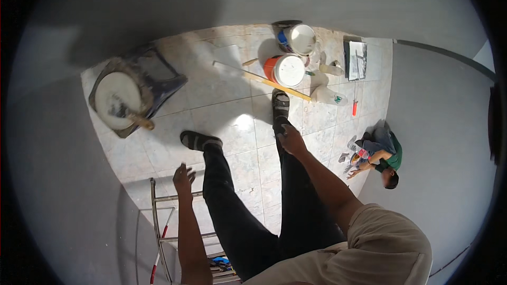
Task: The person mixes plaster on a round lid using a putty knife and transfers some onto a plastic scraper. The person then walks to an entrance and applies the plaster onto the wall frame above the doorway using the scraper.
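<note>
My left hand [183, 178] hangs beside my leg with its fingers apart, over the tiled floor near a metal ladder [158, 221]. My right hand [291, 140] is above my other lower leg; its fingers look partly curled, and whether they grip anything is unclear. Past my feet, a long yellow-and-grey straightedge [277, 86] lies aslant on the tiles. Beside it stands an orange bucket with a white lid [289, 71], with a blue-and-white bucket [302, 39] behind. At the left, a round pale basin or lid [118, 97] bears a wooden-handled tool [140, 120].
A dark, dirty chair-like object [164, 79] adjoins the basin. Plastic bottles [328, 95], a paint tray [357, 59] and a red-handled roller frame [355, 107] lie at the right. A person [390, 150] sits by the right wall. Grey walls surround the floor.
</note>
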Demonstrator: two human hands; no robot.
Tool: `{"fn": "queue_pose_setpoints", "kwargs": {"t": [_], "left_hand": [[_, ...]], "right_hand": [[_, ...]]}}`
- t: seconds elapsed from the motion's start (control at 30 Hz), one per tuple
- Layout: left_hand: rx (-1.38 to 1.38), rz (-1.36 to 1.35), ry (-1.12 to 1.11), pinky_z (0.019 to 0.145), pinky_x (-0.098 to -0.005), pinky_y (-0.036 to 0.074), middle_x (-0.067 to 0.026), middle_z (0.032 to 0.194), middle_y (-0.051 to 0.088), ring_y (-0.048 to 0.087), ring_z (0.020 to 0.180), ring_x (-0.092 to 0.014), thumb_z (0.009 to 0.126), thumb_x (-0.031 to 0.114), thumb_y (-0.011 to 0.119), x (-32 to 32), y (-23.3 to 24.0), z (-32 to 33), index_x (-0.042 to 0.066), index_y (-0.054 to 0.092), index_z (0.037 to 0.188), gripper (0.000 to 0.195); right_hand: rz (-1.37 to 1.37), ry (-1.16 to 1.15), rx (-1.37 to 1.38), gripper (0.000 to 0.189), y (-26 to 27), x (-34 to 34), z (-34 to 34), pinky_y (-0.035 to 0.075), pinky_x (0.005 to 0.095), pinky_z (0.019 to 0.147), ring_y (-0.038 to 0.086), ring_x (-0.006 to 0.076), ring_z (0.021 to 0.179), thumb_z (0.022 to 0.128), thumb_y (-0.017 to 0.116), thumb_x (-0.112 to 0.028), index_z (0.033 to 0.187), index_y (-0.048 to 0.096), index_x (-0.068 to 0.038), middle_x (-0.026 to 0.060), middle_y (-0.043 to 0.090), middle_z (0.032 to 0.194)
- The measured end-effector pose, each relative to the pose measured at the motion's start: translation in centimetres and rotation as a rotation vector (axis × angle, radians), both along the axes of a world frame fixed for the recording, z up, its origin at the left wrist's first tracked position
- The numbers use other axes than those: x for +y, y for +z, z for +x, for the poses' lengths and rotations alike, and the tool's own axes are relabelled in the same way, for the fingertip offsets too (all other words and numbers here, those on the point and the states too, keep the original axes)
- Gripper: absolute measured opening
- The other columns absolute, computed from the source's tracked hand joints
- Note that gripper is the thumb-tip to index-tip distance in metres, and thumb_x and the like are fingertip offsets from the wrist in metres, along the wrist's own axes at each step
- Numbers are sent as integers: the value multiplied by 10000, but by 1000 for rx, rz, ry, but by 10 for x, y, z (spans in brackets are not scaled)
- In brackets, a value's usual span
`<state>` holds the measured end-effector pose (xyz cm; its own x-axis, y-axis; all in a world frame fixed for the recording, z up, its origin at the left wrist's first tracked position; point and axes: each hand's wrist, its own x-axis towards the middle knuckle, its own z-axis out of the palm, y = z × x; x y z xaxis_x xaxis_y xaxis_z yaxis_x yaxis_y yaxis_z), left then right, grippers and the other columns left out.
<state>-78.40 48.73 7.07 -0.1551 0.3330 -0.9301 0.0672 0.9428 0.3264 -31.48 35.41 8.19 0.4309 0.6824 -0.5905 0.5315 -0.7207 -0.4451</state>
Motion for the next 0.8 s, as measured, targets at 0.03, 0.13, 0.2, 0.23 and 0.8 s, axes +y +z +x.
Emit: {"fn": "queue_pose_setpoints", "kwargs": {"t": [0.03,0.13,0.2,0.23,0.8], "left_hand": [[61,-30,-31,774,-356,572,-155,1116,726,741,919,-258,1043,435,665,-18,-2,-6,59,625,1344,483],[144,-38,-113,668,-342,558,-168,1081,736,748,846,-250,1043,401,676,-59,-18,11,71,648,1308,424],[212,-89,-117,590,-304,535,-153,1020,741,745,775,-227,1046,382,677,-74,-38,58,73,665,1257,374],[214,-94,-128,590,-304,535,-153,1020,741,745,775,-227,1046,382,677,-81,-47,83,73,665,1257,374],[-83,-304,-354,871,-367,586,-151,1143,740,752,1022,-254,1100,342,568,-244,-102,451,30,627,1364,412]], "right_hand": [[4,-11,12,480,-9,-11,27,544,517,945,661,471,1055,927,748,-263,1302,630,14,283,700,1127],[-39,-51,-170,440,-71,-69,141,587,457,801,736,336,858,885,803,-239,1231,687,7,221,745,944],[-5,32,-313,393,-109,-107,229,590,459,740,733,342,773,885,808,-248,1184,711,-13,189,737,820],[165,91,-416,348,-124,-117,268,580,475,708,720,362,758,874,820,-238,1128,722,-22,195,721,803],[-115,-1196,372,445,-427,28,527,576,464,735,703,284,942,885,843,-382,1122,680,-43,167,713,1055]]}}
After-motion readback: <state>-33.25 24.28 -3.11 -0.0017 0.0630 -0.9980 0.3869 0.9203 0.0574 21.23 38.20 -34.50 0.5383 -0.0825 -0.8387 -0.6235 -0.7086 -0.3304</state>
